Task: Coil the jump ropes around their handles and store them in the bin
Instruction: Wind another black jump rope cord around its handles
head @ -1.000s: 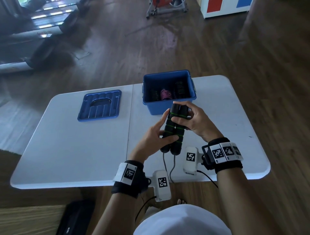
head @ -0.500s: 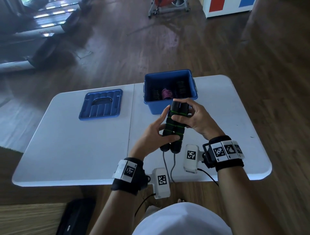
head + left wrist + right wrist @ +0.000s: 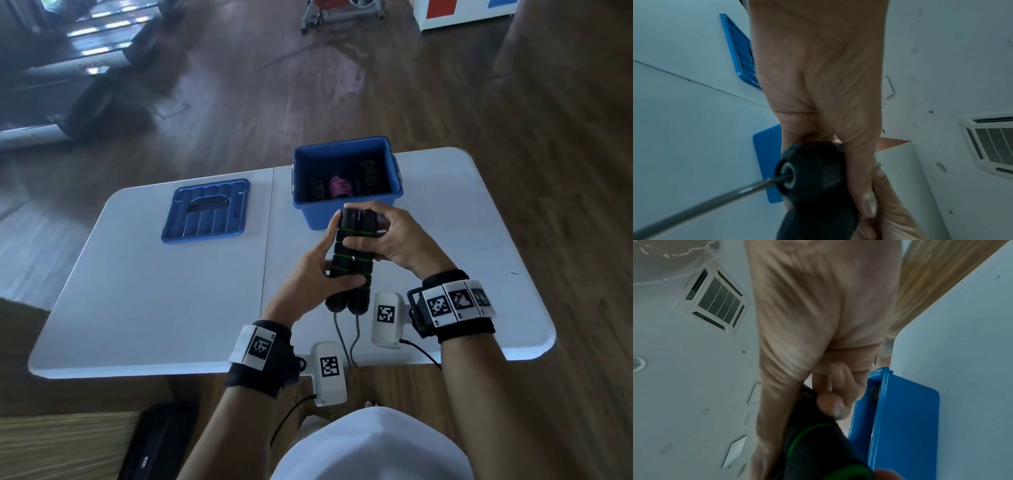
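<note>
No readable words, brand names or numbers are showing anywhere. The only signs are black-and-white square code markers: 1 on the left wristband (image 3: pixel 257 346), 3 side by side on the right wristband (image 3: pixel 458 301), and 1 on each white camera unit (image 3: pixel 329 367) hanging by the wrists. A small pale mark on the black bag (image 3: pixel 145 460) is sitting too small to read.

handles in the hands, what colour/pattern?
Black foam handles with thin green rings around them; clearest in the head view.
</note>
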